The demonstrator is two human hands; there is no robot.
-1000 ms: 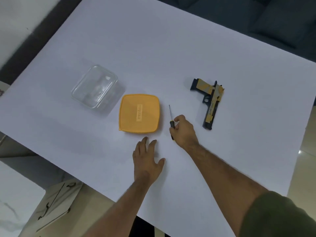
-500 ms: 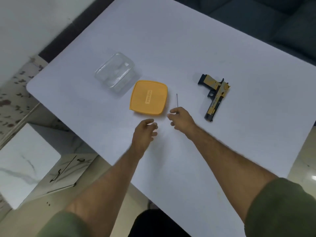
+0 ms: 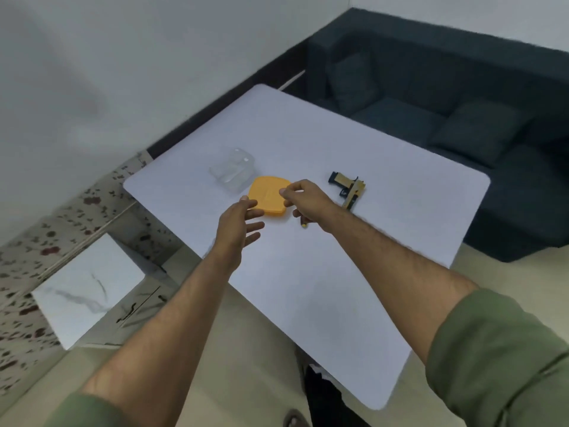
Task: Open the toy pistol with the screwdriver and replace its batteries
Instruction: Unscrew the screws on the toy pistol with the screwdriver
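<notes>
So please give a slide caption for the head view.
Right hand holds screwdriver beside toy pistol; left hand open.

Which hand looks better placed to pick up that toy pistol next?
Probably the left hand: it is open and holds nothing. The right hand sits nearer the toy pistol but grips the screwdriver, so it is occupied.

— Where are you working?

— In a home, I'd say a living room. A dark sofa (image 3: 446,97) with loose cushions (image 3: 474,131) stands just past the far edge of my white table (image 3: 323,272), filling the corner of plain white walls (image 3: 107,57).

— Anything else?

— Speckled terrazzo floor (image 3: 27,241) off the table's left edge, and a marble-topped cabinet (image 3: 86,288) near its left corner.
</notes>
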